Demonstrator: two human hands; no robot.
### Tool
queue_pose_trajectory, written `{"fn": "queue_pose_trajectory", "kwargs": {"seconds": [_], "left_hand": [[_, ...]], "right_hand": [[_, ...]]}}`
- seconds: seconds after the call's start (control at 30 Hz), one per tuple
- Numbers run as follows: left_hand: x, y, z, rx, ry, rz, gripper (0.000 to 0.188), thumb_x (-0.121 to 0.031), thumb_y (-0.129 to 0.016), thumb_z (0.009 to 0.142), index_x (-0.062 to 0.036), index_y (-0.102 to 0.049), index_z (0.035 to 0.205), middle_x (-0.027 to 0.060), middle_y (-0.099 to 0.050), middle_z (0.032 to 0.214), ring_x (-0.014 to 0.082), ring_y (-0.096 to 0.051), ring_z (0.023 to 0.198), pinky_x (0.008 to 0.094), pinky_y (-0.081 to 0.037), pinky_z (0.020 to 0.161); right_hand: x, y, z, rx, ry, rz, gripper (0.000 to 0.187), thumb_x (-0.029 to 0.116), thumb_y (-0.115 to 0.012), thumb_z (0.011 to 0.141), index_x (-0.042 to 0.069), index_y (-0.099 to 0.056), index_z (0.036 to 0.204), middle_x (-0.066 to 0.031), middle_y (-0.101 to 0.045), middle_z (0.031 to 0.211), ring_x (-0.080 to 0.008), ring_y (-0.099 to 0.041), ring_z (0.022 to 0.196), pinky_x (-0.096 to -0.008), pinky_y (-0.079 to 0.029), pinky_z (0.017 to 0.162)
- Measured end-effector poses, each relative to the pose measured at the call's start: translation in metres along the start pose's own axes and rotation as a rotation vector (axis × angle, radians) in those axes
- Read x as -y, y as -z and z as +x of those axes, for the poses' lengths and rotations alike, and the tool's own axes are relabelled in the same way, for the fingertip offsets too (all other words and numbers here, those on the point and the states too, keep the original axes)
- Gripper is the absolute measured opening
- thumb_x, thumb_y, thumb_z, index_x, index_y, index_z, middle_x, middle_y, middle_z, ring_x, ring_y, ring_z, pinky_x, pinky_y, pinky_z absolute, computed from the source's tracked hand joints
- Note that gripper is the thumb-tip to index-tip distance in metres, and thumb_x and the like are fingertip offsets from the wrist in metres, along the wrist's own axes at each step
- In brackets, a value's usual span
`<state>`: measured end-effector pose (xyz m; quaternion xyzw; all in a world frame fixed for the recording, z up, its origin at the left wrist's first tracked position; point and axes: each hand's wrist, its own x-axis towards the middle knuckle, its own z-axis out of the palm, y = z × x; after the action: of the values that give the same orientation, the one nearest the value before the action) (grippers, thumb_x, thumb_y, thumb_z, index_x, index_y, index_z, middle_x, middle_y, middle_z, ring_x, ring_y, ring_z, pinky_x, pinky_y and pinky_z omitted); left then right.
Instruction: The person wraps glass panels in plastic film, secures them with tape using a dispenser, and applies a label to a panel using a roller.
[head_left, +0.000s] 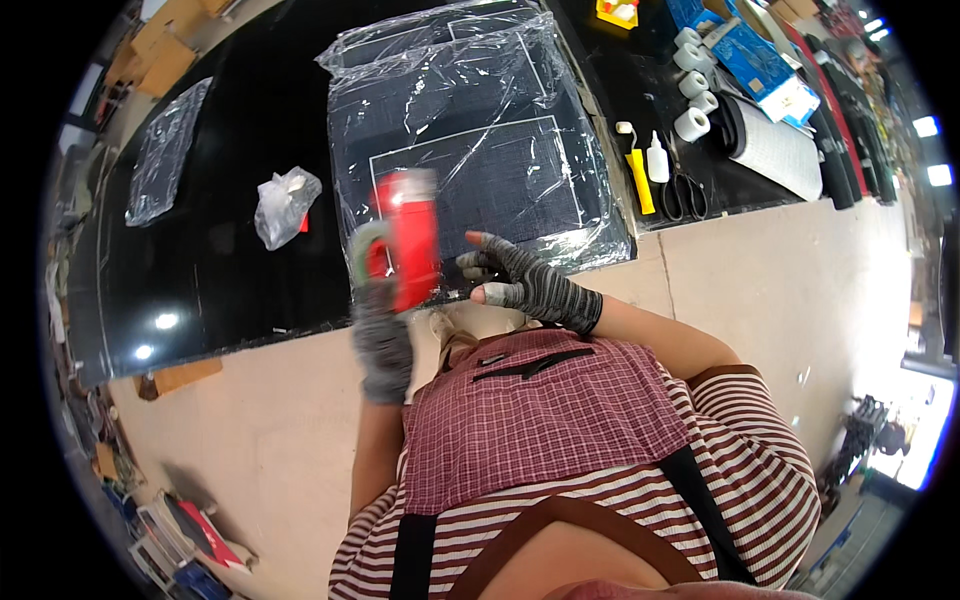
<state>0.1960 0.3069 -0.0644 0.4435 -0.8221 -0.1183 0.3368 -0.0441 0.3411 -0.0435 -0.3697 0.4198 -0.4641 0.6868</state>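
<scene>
My left hand, in a grey glove, grips a red tape dispenser with a roll of tape at its side, held over the near edge of a dark fabric-covered panel wrapped in clear plastic film. My right hand, in a grey fingerless glove, rests at the panel's near edge just right of the dispenser, fingers spread and touching the film. The panel lies on a black table.
A crumpled plastic bag and a flat plastic sheet lie on the table's left part. At the right are white tape rolls, scissors, a yellow-handled tool, a small glue bottle, a white roll and blue boxes.
</scene>
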Motion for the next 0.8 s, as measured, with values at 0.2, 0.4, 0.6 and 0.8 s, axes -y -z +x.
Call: {"fn": "queue_pose_trajectory", "kwargs": {"seconds": [0.2, 0.4, 0.6, 0.8], "left_hand": [[-0.1, -0.056, 0.02, 0.169, -0.187, 0.065, 0.034, -0.004, -0.055, 0.075, -0.0032, -0.057, 0.109, 0.014, -0.058, 0.103, 0.0321, -0.057, 0.091, 0.0395, -0.047, 0.076], [-0.117, -0.053, 0.025, 0.109, 0.161, -0.795, 0.029, -0.013, -0.063, 0.083, -0.0013, -0.059, 0.109, 0.0096, -0.06, 0.103, 0.0167, -0.056, 0.091, 0.0286, -0.046, 0.081], [-0.114, -0.04, 0.047, 0.373, 0.696, -1.22, 0.043, -0.04, -0.05, 0.092, -0.0014, -0.062, 0.105, 0.0067, -0.062, 0.095, 0.0111, -0.055, 0.082, 0.0245, -0.045, 0.073], [-0.124, -0.031, 0.054, 0.475, 0.684, -1.221, 0.043, -0.039, -0.052, 0.09, -0.0034, -0.059, 0.113, 0.0051, -0.062, 0.1, 0.0119, -0.055, 0.089, 0.0254, -0.045, 0.075]], "right_hand": [[0.012, 0.022, -0.033, -0.244, 0.107, 0.101, 0.066, 0.016, -0.071, 0.078, 0.005, -0.031, 0.13, -0.0082, -0.052, 0.11, -0.0165, -0.054, 0.101, -0.0303, -0.048, 0.087], [0.009, 0.083, -0.062, -0.269, 0.321, -0.097, 0.058, 0.008, -0.068, 0.076, 0.006, -0.038, 0.125, -0.006, -0.052, 0.109, -0.0128, -0.056, 0.092, -0.0262, -0.052, 0.077], [0.001, 0.115, -0.094, -0.157, 0.356, -0.444, 0.072, 0.007, -0.072, 0.072, 0.009, -0.033, 0.133, -0.0093, -0.045, 0.123, -0.0198, -0.047, 0.113, -0.0359, -0.041, 0.096], [0.004, 0.107, -0.106, -0.044, 0.181, -0.33, 0.077, 0.007, -0.072, 0.072, 0.011, -0.03, 0.137, -0.0089, -0.044, 0.128, -0.0208, -0.044, 0.117, -0.0341, -0.038, 0.099]]}}
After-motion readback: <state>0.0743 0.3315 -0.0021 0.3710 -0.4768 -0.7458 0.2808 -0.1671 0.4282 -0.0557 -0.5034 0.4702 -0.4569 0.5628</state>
